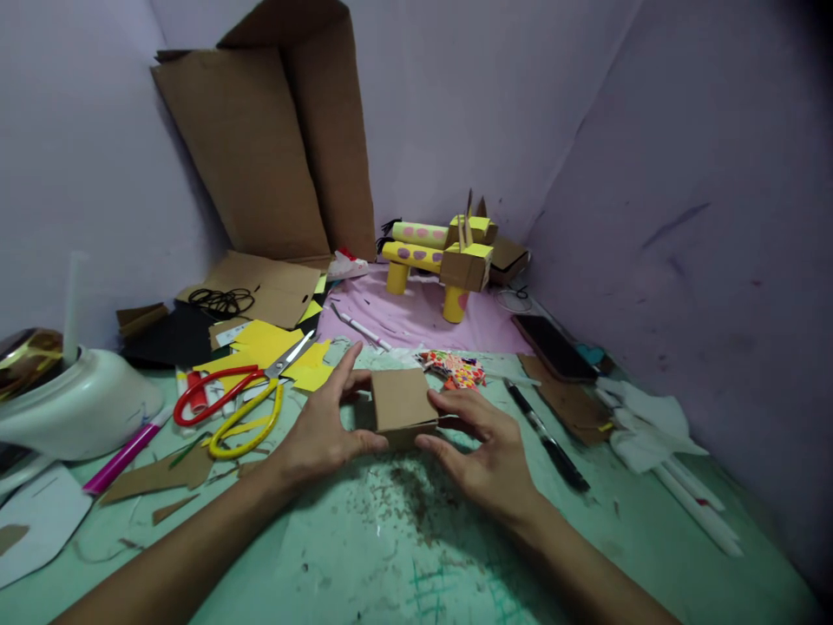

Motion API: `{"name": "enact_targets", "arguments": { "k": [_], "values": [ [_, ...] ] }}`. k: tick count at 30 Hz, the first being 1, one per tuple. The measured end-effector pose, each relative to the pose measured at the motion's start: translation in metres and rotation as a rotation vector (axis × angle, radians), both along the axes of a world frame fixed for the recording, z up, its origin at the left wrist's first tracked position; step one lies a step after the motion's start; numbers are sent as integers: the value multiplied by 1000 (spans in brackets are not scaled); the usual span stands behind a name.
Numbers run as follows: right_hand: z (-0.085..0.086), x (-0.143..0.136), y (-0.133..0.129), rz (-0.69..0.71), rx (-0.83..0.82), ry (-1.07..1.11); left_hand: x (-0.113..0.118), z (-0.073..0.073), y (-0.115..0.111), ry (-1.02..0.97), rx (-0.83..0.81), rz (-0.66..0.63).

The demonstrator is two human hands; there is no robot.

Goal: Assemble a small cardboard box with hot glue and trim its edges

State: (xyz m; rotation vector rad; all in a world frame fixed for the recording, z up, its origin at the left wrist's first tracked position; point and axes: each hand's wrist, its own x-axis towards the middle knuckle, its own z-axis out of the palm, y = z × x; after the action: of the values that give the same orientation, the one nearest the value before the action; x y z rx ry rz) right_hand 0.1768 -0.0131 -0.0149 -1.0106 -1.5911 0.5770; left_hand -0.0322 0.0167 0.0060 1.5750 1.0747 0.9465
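Note:
A small brown cardboard box (402, 400) sits between my two hands, low over the green table. My left hand (331, 423) grips its left side, thumb at the front lower corner and index finger raised. On the right side, my right hand (485, 437) closes on the box with thumb and fingers. A narrow gap shows along the front edge below the top face. Left of my left hand lie scissors (277, 369) with one red and one yellow handle, partly over yellow paper (264, 340). A black pen (545, 434) lies right of my right hand.
Two yellow cardboard animal figures (416, 254) stand on a pink cloth (364, 304) at the back. Large cardboard sheets (251, 148) lean on the wall. A phone (553, 347) and white rolled paper (696, 503) lie right; a white pot (110, 404) and purple marker (123, 456) are left.

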Motion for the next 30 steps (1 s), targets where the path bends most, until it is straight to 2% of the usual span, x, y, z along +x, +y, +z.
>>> {"name": "enact_targets", "arguments": {
  "k": [6,13,18,24,30],
  "values": [
    [-2,-3,2,-20,142,-43,1,0,-1,26,21,33],
    [-7,-6,1,-49,183,-35,3,-1,-6,7,32,55],
    [-7,-7,-2,-58,96,-18,5,-3,-7,-21,24,69],
    [-9,-9,1,-81,-48,143,6,-5,-5,-41,23,85],
    [-9,-8,4,-42,-121,214,3,-7,-3,-75,15,70]
  ]
}}
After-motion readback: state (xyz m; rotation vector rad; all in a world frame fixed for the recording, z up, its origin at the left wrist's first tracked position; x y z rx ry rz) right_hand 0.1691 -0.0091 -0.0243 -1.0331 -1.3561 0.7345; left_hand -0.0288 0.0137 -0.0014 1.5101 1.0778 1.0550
